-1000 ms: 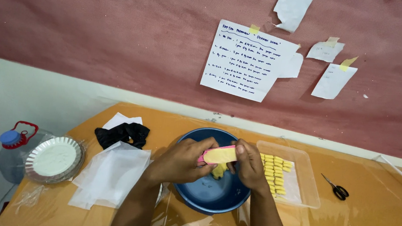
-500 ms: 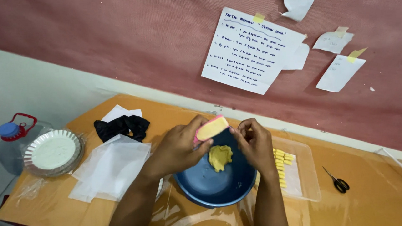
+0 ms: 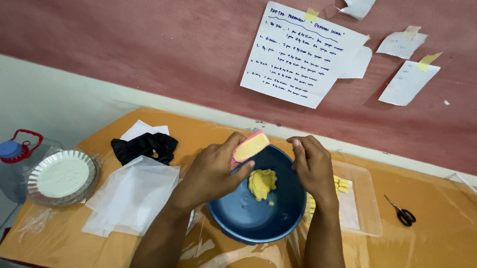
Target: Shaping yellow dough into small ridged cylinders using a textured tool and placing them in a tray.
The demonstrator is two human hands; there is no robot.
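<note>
Head view: the left hand (image 3: pixel 211 171) pinches a scraper (image 3: pixel 249 147), a flat pink-edged card coated in yellow dough, between thumb and fingers, holding it tilted over the near-left rim of the bowl (image 3: pixel 243 219). The right hand (image 3: pixel 313 167) hovers over the right rim with fingers curled loosely together; it holds nothing, and whether the fingertips touch one another cannot be told. A dough lump (image 3: pixel 262 183) lies inside the blue bowl, toward its upper middle, apart from both hands. The bowl stands on the orange table (image 3: pixel 455 264), which is covered with clear plastic film. Behind the right hand, a clear tray (image 3: pixel 370 209) holds yellow dough strips (image 3: pixel 341 185), partly hidden by the wrist. Scissors (image 3: pixel 401 211) lie right of the tray. Left of the bowl lie white paper sheets (image 3: pixel 131 196), a black cloth (image 3: pixel 145 145) and a foil pan (image 3: pixel 64 176) with white contents; a jug (image 3: pixel 12 159) with a blue cap stands beyond the table edge. Paper notes (image 3: pixel 304 57) are taped to the red wall. Compared with half a second ago, the hands have separated: the right hand has left the scraper, and the scraper sits lower, nearer the bowl rim. The dough lump is in the same place.
</note>
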